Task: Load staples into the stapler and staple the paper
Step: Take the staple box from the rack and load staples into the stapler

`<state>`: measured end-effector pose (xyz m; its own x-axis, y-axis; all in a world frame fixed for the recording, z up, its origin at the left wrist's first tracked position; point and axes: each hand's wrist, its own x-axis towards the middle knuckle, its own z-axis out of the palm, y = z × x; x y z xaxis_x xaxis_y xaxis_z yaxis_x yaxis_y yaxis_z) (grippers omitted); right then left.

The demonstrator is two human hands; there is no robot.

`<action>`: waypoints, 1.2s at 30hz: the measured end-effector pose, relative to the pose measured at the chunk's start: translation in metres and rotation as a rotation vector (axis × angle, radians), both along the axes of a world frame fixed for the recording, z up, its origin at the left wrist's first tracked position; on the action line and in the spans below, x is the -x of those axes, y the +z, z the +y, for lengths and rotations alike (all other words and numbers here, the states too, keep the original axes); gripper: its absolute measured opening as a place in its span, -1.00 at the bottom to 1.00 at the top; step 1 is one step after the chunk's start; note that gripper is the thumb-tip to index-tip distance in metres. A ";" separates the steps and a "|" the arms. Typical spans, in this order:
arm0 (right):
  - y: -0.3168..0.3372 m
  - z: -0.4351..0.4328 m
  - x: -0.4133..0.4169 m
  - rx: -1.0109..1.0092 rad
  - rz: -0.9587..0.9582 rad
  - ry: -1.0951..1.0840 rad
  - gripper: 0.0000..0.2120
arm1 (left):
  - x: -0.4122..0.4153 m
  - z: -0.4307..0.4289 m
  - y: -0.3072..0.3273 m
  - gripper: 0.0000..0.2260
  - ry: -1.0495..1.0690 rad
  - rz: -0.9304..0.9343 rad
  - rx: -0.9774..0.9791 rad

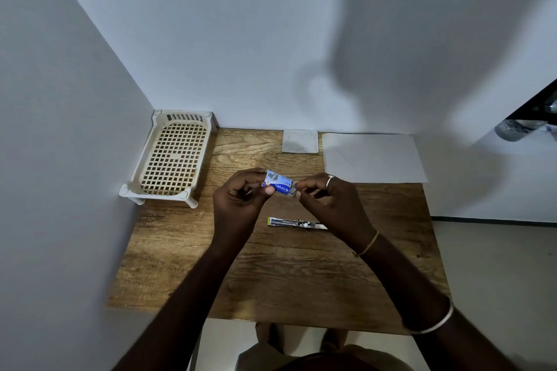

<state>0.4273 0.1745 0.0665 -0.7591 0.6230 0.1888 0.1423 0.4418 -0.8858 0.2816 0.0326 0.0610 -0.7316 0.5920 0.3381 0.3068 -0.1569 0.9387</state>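
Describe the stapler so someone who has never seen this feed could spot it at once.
Start at the wooden table. Near its middle, just nearer the person than the left hand and right hand holding the blue staple box, lies the stapler. It is the only long, thin metal bar, yellow at its left end, unlike the flat white paper at the far edge.

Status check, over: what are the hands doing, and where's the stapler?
Left hand grips blue staple box; right hand pinches its other end. Stapler lies on table, untouched. Paper far right; nothing blocking.
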 end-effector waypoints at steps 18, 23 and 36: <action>0.009 0.003 -0.002 -0.290 -0.090 0.082 -0.94 | -0.005 -0.003 -0.020 -0.87 -0.006 -0.257 -0.050; -0.001 -0.003 -0.004 -0.011 -0.020 -0.043 -0.97 | -0.006 -0.008 -0.025 -0.86 0.015 -0.299 -0.035; -0.037 -0.028 0.002 0.545 -0.017 -0.103 -0.92 | -0.023 -0.040 -0.052 -0.59 0.078 -0.476 0.041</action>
<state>0.4251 0.1467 0.0293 -0.6895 0.6980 -0.1935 0.1770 -0.0966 -0.9795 0.3044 -0.0073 0.0090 -0.8421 0.5351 -0.0675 -0.1490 -0.1106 0.9826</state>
